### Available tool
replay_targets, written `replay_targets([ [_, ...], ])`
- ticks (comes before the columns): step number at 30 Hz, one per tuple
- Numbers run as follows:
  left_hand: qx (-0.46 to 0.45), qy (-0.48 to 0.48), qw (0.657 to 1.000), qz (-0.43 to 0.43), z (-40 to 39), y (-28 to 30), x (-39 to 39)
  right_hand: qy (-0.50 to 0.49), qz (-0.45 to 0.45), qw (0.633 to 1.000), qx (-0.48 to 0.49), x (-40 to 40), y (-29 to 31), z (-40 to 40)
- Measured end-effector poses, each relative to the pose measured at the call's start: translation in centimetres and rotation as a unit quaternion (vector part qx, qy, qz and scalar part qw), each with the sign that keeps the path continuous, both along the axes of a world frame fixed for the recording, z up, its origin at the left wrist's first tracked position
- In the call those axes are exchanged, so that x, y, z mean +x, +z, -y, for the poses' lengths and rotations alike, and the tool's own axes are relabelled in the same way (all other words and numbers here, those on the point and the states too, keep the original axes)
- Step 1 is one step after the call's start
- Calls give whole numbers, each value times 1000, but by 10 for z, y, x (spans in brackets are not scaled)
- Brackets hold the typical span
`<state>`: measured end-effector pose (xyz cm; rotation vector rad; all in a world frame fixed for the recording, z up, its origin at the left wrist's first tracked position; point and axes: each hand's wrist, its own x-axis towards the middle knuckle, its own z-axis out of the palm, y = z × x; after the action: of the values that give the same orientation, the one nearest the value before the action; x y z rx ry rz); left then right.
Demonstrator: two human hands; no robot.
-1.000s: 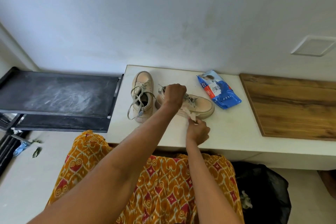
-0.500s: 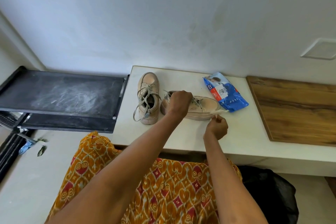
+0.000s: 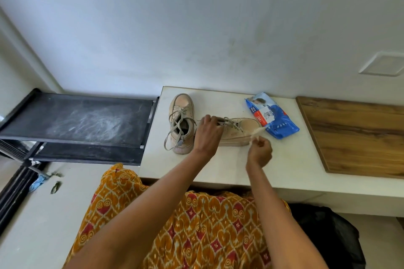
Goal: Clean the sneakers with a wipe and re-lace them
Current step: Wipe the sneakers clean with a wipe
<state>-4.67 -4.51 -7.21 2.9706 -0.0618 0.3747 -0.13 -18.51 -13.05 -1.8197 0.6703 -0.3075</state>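
Two beige sneakers lie on a white counter (image 3: 290, 159). The right sneaker (image 3: 238, 131) lies sideways with its toe pointing right. My left hand (image 3: 207, 131) grips its heel and collar end. My right hand (image 3: 260, 150) pinches a small white wipe (image 3: 256, 132) against the toe and sole edge. The left sneaker (image 3: 182, 120) stands upright beside it, toe pointing away, with its grey laces loose and hanging over the side. A blue pack of wipes (image 3: 271, 116) rests just behind the toe of the held sneaker.
A wooden board (image 3: 358, 133) covers the counter's right end. A black dusty rack shelf (image 3: 76, 118) adjoins the counter on the left. A black bag (image 3: 328, 238) sits on the floor under the counter's front. My patterned orange garment (image 3: 185, 229) fills the bottom.
My right hand has slid the wipe rightward along the sneaker's side, from mid-sole to the toe. My left hand has kept its hold on the heel end.
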Motion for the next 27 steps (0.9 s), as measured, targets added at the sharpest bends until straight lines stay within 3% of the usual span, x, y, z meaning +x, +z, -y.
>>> replay_targets([
  [6, -29, 15, 999, -11, -2, -4, -5, 10, -5, 1000, -1, 17, 4, 0],
  [10, -49, 23, 999, 3, -1, 2, -2, 96, 44, 994, -3, -13, -4, -44],
  [13, -63, 25, 998, -18, 3, 4, -4, 103, 58, 993, 28, -44, -12, -75],
  [17, -55, 35, 997, -42, -1, 4, -4, 147, 64, 987, 6, -51, -18, -67],
  [23, -18, 24, 998, -51, -18, -1, -12, 60, 1, 998, 26, 4, -8, -19],
  [27, -2, -5, 999, -43, -9, 2, -9, 70, -44, 996, 34, 25, -12, -20],
])
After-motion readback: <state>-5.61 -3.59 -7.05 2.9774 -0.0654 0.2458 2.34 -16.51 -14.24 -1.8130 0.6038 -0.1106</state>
